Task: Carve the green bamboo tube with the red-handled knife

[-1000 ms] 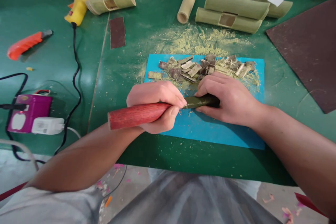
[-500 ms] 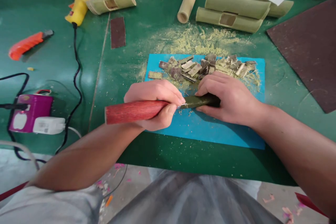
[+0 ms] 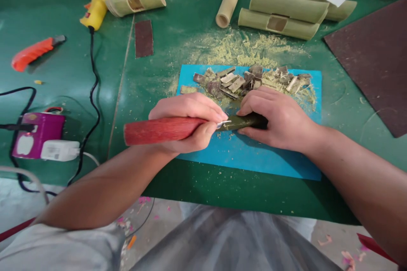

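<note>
My left hand [image 3: 187,114] is closed around a carving knife [image 3: 159,130] with a thick red wooden handle. Its short metal blade shows at the fingertips and touches the near end of a dark green bamboo piece [image 3: 237,122]. My right hand [image 3: 273,114] is wrapped over that piece and hides much of it. Under both hands lies a blue sheet [image 3: 273,163]. Just beyond my fingers, a heap of bamboo chips and sandpaper scraps [image 3: 235,82] covers the upper part of the sheet.
Behind the sheet lie pale dust [image 3: 241,48] and bamboo tubes with cut openings [image 3: 280,23]. Leftward are a yellow glue gun [image 3: 97,6], an orange utility knife [image 3: 33,54], a purple power adapter [image 3: 38,135] and cords. A large brown sandpaper sheet [image 3: 375,63] lies right.
My left hand has turned slightly, and the knife's handle end has shifted a little left and up. More of the blade shows over the bamboo. My right hand stays in place.
</note>
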Available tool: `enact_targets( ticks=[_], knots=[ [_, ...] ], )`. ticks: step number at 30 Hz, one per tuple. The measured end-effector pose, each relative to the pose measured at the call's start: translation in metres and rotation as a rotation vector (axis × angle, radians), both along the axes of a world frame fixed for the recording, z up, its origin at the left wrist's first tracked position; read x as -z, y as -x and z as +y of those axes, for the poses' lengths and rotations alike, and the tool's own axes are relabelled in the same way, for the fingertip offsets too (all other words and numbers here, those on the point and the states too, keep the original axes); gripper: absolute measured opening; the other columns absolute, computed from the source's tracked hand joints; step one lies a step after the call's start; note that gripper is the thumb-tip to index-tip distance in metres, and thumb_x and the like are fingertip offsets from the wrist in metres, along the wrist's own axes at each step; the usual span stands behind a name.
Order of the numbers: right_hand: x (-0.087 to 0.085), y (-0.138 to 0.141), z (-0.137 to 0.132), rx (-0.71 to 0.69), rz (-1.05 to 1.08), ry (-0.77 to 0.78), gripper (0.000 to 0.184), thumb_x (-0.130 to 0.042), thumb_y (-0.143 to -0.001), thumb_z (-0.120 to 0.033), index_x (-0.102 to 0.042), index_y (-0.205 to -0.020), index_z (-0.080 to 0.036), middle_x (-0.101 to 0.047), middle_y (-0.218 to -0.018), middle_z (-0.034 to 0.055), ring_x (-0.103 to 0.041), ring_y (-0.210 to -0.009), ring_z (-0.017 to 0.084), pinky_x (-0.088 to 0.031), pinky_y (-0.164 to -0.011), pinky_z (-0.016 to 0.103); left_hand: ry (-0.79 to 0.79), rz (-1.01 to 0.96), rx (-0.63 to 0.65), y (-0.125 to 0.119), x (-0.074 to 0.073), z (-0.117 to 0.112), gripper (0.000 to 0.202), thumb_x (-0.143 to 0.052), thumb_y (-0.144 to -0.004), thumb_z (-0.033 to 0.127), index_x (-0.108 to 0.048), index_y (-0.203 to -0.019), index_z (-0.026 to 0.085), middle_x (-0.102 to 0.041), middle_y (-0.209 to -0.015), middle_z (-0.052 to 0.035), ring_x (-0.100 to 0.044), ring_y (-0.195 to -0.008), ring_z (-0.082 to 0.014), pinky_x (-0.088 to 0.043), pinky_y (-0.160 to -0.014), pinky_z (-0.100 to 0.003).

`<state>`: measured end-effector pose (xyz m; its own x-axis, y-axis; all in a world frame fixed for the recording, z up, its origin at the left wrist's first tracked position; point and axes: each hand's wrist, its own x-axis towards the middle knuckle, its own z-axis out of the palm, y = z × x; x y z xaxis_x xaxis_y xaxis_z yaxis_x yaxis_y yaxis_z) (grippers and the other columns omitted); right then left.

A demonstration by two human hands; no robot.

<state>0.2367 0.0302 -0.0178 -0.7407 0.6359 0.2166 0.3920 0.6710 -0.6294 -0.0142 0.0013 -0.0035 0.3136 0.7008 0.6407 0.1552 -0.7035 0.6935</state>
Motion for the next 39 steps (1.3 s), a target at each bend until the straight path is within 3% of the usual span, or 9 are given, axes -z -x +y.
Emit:
enact_targets(
  ticks=[7,20,27,31,39],
  knots=[
    [0.0015,-0.0002,0.0009,0.000,0.011,0.002,0.012,-0.071,-0.089,-0.029,-0.063,-0.096,-0.022,-0.073,-0.099,0.0090,-0.065,-0.094,0.028,-0.047,-0.079,0.041,-0.023,0.015,0.026,-0.0007,0.0035,0.0022,0.017,-0.069,-0.098,0.019,-0.074,-0.081,0.019,-0.081,-0.079,0.0001,-0.079,-0.070,-0.0103,-0.065,-0.067,-0.017],
    [-0.0005,0.0004,0.0010,0.008,-0.001,0.049,0.012,-0.071,-0.088,-0.030,-0.064,-0.095,-0.023,-0.073,-0.099,0.0091,-0.065,-0.095,0.028,-0.046,-0.080,0.041,-0.008,0.085,0.035,0.0003,-0.0021,0.0003,0.013,-0.070,-0.092,0.012,-0.075,-0.087,0.022,-0.083,-0.081,0.0016,-0.080,-0.072,-0.0110,-0.066,-0.071,-0.017],
    [-0.0016,0.0003,0.0005,0.013,-0.006,0.050,0.012,-0.071,-0.087,-0.030,-0.065,-0.095,-0.023,-0.073,-0.099,0.0085,-0.065,-0.094,0.028,-0.047,-0.081,0.042,-0.002,0.053,0.009,-0.0003,-0.0018,0.0009,0.014,-0.070,-0.097,0.021,-0.075,-0.085,0.022,-0.083,-0.082,-0.0001,-0.080,-0.072,-0.0115,-0.067,-0.070,-0.018],
    [-0.0014,0.0005,0.0009,0.013,-0.010,0.059,0.013,-0.072,-0.086,-0.031,-0.064,-0.095,-0.025,-0.072,-0.100,0.0072,-0.064,-0.096,0.028,-0.047,-0.082,0.042,-0.019,0.012,0.008,-0.0015,0.0021,0.0025,0.018,-0.069,-0.097,0.021,-0.074,-0.080,0.019,-0.081,-0.077,0.0000,-0.078,-0.068,-0.0098,-0.065,-0.066,-0.015],
    [-0.0015,0.0004,0.0017,0.010,-0.005,0.066,0.013,-0.072,-0.086,-0.030,-0.064,-0.094,-0.024,-0.073,-0.100,0.0085,-0.064,-0.095,0.029,-0.046,-0.081,0.042,0.000,0.063,0.025,-0.0001,-0.0006,0.0023,0.013,-0.070,-0.095,0.019,-0.075,-0.083,0.024,-0.083,-0.079,0.0009,-0.079,-0.068,-0.0127,-0.067,-0.065,-0.020]
  ],
)
